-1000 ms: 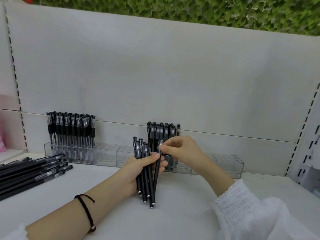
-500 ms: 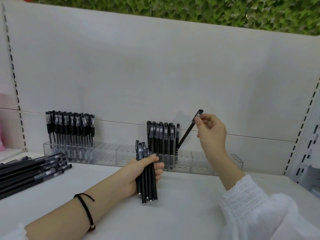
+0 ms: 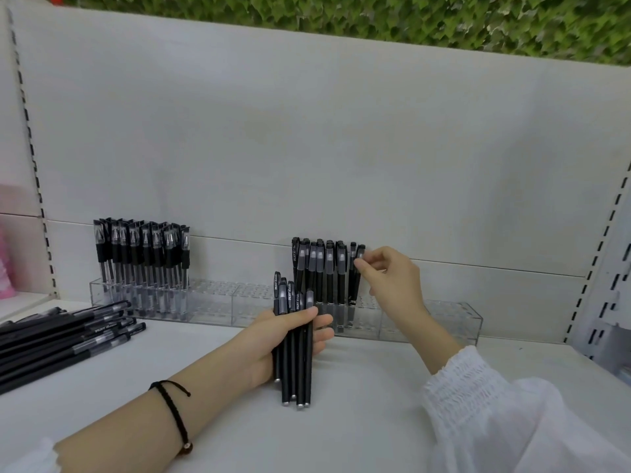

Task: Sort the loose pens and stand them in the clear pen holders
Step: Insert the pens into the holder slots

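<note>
My left hand (image 3: 273, 339) grips a bundle of several black pens (image 3: 294, 349), held upright with their tips near the shelf. My right hand (image 3: 389, 278) pinches the cap of one black pen (image 3: 357, 274) that stands almost upright in the right clear pen holder (image 3: 444, 319), at the right end of a row of several standing black pens (image 3: 319, 271). The left clear pen holder (image 3: 211, 298) carries several black pens with clear caps (image 3: 143, 254) at its left end. A pile of loose black pens (image 3: 65, 332) lies on the shelf at the left.
The white shelf board (image 3: 358, 414) runs below my arms, with a white back panel (image 3: 307, 148) behind the holders. Slotted uprights (image 3: 604, 247) stand at both sides. Something pink (image 3: 6, 254) shows at the far left edge. Green leaves run along the top.
My right hand drew one pen from the bundle, carried it up and right, then lowered it into the right holder beside the standing row. The left hand kept its bundle almost still.
</note>
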Demonstrator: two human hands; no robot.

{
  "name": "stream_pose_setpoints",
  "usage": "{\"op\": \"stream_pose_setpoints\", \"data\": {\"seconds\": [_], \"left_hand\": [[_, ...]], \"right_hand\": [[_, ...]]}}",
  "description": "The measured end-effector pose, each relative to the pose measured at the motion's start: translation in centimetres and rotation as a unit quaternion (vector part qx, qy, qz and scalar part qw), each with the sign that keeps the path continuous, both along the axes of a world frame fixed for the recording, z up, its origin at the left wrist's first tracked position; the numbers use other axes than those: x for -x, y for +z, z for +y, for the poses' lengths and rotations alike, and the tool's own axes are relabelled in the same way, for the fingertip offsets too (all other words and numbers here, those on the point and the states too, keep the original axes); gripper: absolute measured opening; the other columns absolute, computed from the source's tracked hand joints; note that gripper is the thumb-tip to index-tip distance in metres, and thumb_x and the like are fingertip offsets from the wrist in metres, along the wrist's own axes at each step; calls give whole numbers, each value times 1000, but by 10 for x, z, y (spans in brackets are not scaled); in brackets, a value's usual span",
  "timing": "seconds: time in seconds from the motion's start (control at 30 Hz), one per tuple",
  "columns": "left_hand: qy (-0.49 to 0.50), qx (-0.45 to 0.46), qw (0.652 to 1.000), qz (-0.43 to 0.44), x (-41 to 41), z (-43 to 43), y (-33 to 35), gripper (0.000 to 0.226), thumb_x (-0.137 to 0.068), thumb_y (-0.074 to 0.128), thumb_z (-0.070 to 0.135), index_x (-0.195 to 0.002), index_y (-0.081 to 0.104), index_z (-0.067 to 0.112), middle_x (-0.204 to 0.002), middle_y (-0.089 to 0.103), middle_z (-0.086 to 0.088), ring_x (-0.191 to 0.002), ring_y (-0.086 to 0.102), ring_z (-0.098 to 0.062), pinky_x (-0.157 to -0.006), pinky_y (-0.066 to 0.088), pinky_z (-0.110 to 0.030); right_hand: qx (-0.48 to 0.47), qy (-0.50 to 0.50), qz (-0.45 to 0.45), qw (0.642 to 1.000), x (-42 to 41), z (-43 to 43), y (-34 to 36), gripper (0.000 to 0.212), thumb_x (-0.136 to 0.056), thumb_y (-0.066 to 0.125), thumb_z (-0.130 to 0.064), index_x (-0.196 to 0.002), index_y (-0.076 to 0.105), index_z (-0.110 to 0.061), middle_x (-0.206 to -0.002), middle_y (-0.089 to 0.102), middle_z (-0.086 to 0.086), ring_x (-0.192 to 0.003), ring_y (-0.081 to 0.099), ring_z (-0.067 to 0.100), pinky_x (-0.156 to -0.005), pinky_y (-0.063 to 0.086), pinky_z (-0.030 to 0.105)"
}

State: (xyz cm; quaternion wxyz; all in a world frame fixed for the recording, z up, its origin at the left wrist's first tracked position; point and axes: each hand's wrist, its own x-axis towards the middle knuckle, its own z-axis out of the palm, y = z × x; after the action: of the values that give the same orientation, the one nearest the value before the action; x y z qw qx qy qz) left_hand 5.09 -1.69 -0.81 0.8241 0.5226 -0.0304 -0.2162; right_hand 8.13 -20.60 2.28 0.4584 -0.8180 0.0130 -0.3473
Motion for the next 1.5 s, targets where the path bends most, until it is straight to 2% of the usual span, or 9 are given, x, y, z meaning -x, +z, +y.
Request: {"op": "stream_pose_setpoints", "data": {"seconds": [0.2, 0.37, 0.5, 0.7, 0.87, 1.07, 1.23, 1.37, 1.5], "left_hand": [[5, 25, 1000, 2, 0, -1, 0, 20, -85, 68, 11, -99, 65, -3, -79, 74, -16, -77, 74, -24, -75, 60, -33], [12, 24, 1000, -16, 1, -2, 1, 16, -85, 68, 8, -95, 67, -5, -82, 74, -17, -75, 74, -23, -61, 60, -28], [9, 33, 998, -48, 0, -2, 0, 25, -88, 64, 9, -110, 64, -2, -94, 75, -14, -82, 74, -21, -60, 59, -26], [-18, 33, 997, -62, 1, -2, 1, 31, -89, 62, 9, -118, 63, -1, -105, 73, -18, -90, 73, -22, -66, 60, -27], [-15, 31, 999, -29, 0, 0, 1, 26, -93, 60, 25, -109, 61, 5, -103, 72, -21, -87, 73, -30, -72, 61, -39], [29, 4, 1000, 7, -3, 0, -1, 26, -91, 62, 35, -98, 60, 10, -67, 67, -9, -49, 62, -19, -52, 57, -32], [19, 0, 1000, 18, -7, -2, -4, 18, -94, 60, 27, -93, 52, 11, -57, 51, -2, -40, 42, -11, -39, 43, -21], [19, -6, 1000, 18, -10, -2, -6, 17, -95, 57, 17, -91, 43, 9, -58, 51, -4, -41, 41, -12, -39, 42, -21], [12, -7, 1000, 8, -9, -2, -6, 12, -95, 54, 12, -88, 45, 6, -61, 56, -6, -43, 46, -14, -42, 46, -23]], "right_hand": [[27, 30, -43, 998, 13, 6, 2, 25, -88, 67, -41, -74, 62, -20, -73, 63, -10, -63, 50, 4, -65, 43, 25], [87, 122, 40, 988, 22, 24, 9, 31, -85, 68, -44, -69, 67, -18, -66, 65, -2, -60, 52, 4, -62, 43, 22], [96, 157, 107, 977, 24, 34, 7, 20, -80, 76, -35, -75, 71, -16, -66, 63, -8, -59, 53, -1, -54, 40, 11], [-1, 215, 199, 956, 26, 32, 8, 28, -80, 78, -30, -86, 74, -3, -58, 61, 0, -51, 47, 11, -50, 37, 25], [-140, 188, 81, 969, 28, 24, 23, 15, -88, 70, -24, -79, 71, -12, -73, 65, 8, -44, 41, 7, -41, 32, 16], [-154, 16, -120, 981, 22, 5, 33, 9, -86, 72, -27, -79, 66, -28, -75, 68, -9, -63, 54, 6, -66, 50, 28], [-99, 4, -125, 987, 17, 1, 25, 8, -86, 71, -27, -83, 65, -31, -79, 69, -8, -61, 53, 8, -69, 51, 28], [-68, 5, -98, 993, 14, 1, 20, 5, -87, 71, -27, -87, 66, -25, -80, 67, -10, -59, 52, 4, -63, 42, 16], [8, 6, -34, 999, 9, 2, 9, 12, -86, 71, -34, -88, 68, -23, -79, 65, -14, -68, 55, 1, -68, 46, 24]]}}
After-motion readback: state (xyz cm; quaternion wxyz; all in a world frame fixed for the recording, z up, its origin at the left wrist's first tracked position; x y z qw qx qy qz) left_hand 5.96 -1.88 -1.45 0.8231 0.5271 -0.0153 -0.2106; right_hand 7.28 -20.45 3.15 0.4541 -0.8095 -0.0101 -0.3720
